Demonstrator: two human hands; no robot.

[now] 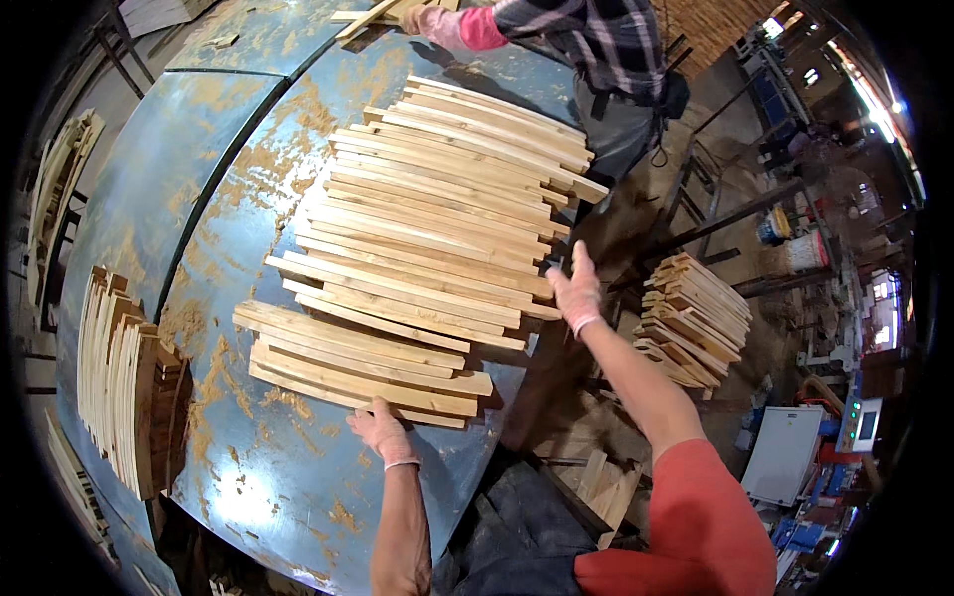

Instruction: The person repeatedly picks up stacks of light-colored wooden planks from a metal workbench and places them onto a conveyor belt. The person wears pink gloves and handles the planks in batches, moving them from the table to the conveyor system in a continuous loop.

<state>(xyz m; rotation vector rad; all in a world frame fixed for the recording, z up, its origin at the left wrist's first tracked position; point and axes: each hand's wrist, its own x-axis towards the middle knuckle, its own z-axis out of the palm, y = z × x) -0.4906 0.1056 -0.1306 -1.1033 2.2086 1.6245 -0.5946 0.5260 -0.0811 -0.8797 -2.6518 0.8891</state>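
The left hand (383,433) lies flat on the blue desk (248,467), fingers (370,408) spread and touching the near edge of the nearest wooden slats (397,288). It pinches nothing.

The right hand (576,291) is stretched out to the far right end of the same spread of slats, at the desk's edge. Its fingers are loosely spread and point away from the person; whether they grip a slat end cannot be told.

The slats lie side by side in overlapping rows, running from just beyond the left fingers up across the desk.

Left of the left fingers, a stack of slats (119,372) stands on edge. Right of the right fingers, lower down, sits another slat pile (691,318). Beyond the slats, another person's hand (437,22) rests at the far end of the desk.
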